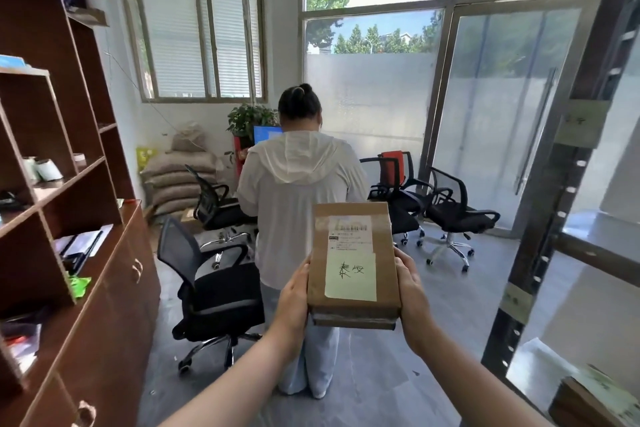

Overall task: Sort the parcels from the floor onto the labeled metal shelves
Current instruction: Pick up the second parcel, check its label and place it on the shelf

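Observation:
A brown cardboard parcel (353,253) is held up in front of me, its top face showing a printed shipping label and a pale green note with handwritten characters. A second, thinner parcel (355,321) seems to lie under it. My left hand (294,291) grips the left side and my right hand (410,291) grips the right side. At the right edge stands the metal shelf upright (554,191) with small labels on its post. Another parcel (588,399) lies on a low shelf at bottom right.
A person in a white hooded jacket (298,201) stands just ahead with their back to me. Black office chairs (214,291) (450,211) stand to either side. A brown wooden bookcase (69,184) fills the left. Stacked sacks (180,180) lie by the far wall.

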{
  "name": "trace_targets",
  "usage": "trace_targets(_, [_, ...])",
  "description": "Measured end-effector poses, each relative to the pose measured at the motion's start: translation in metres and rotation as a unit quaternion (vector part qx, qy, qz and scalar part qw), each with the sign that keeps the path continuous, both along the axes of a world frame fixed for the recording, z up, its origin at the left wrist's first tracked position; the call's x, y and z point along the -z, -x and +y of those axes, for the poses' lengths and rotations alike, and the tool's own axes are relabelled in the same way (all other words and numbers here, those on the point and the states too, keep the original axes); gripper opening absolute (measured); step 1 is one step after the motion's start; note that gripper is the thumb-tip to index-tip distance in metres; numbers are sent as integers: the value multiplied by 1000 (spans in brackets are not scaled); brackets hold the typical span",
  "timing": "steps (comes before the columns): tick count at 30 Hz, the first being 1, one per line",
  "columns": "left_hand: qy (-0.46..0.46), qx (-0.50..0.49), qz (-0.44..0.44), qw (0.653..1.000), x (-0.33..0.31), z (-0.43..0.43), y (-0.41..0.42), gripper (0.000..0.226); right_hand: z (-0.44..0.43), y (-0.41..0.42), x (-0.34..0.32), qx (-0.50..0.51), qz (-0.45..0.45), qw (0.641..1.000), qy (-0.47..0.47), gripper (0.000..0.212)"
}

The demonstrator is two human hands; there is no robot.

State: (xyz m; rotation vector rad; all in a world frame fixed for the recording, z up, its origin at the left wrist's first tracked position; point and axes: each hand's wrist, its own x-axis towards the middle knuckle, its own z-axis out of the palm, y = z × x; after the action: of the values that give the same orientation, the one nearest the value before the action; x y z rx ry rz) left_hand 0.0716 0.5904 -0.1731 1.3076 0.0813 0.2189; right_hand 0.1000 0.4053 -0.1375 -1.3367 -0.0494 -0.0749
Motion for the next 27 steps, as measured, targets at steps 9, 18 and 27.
trace_targets(9, [22, 43, -4, 999, 7, -5, -44, 42, -5, -31, 5, 39, -2, 999, 27, 28])
trace_targets(18, [22, 63, -3, 998, -4, -21, -92, 39, -22, -83, 6, 50, 2, 999, 10, 27])
trace_targets(27, [-6, 87, -23, 996, -19, -57, -167, 36, -62, -147, 4, 65, -1, 998, 0, 28])
